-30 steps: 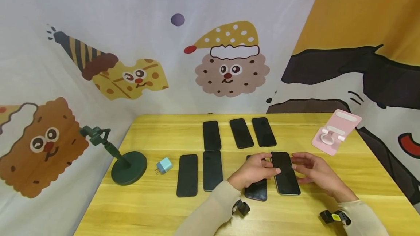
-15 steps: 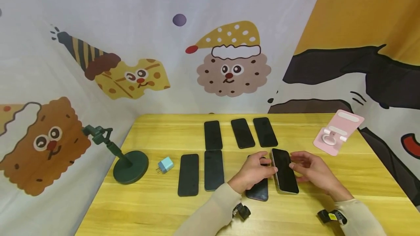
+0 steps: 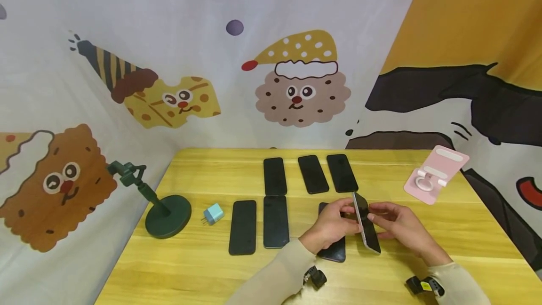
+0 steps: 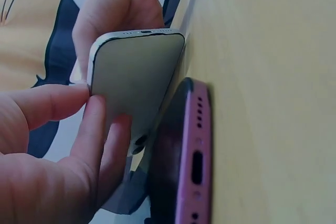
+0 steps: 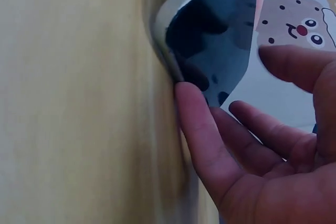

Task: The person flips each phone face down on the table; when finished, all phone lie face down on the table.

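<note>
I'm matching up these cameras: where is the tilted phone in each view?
Head: tilted phone lower right of centre, between left hand and right hand.
Left wrist: upper left of centre, pale back showing.
Right wrist: top, right of centre, dark screen showing.
Shared landmark: the right hand, in all three.

On the yellow wooden table [image 3: 178, 274], bare wood gives passage along the near left side, up to the left sleeve [image 3: 275, 272]. A tilted, silver-edged rectangular phone [image 3: 367, 224] bars the gap between the left hand [image 3: 332, 225] and right hand [image 3: 400, 225]. A flat, dark, pink-edged phone [image 3: 334, 251] obstructs low passage beneath the left hand. Farther back, a lane opens between a flat black rectangular phone [image 3: 342, 173] and the pink folding stand [image 3: 442, 166].
</note>
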A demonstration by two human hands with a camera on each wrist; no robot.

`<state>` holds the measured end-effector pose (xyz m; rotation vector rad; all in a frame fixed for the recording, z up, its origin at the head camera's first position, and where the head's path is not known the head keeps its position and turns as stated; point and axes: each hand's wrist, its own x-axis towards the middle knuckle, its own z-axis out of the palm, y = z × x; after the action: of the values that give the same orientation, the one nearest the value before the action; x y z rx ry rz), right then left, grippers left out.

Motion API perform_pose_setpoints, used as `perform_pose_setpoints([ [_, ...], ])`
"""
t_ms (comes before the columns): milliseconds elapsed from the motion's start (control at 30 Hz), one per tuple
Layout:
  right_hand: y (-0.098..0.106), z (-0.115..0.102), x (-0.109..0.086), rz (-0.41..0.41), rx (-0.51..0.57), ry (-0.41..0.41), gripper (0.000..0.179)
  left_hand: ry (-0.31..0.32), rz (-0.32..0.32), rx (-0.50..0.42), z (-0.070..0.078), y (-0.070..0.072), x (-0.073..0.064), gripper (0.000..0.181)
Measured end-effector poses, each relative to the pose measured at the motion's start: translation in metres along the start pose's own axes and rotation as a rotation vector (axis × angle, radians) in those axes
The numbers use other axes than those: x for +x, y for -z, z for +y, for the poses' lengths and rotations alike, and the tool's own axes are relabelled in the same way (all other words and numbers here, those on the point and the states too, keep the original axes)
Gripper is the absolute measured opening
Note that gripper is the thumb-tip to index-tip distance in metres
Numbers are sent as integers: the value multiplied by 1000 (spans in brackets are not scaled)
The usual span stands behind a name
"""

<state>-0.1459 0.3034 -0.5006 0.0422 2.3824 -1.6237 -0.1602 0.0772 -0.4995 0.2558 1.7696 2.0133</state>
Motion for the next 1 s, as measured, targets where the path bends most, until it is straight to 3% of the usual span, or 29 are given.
perform_pose_setpoints([
  [167, -1, -5, -2, -14, 3, -4, 71, 20, -15, -1, 2, -3, 1, 78],
  [400, -1, -11, -6, -37, 19, 3, 72, 66, -144, -130, 0, -4, 2, 87],
  [600, 0, -14, -7, -47, -6, 34, 70, 109, -219, -137, 2, -8, 2, 97],
  [700, 2, -16, -8, -28, -25, 30, 69, 129, -216, -116, 2, -10, 3, 95],
  [1000, 12, -17, -10, 83, -166, 59, 55, 171, -129, -62, 2, -15, 4, 78],
])
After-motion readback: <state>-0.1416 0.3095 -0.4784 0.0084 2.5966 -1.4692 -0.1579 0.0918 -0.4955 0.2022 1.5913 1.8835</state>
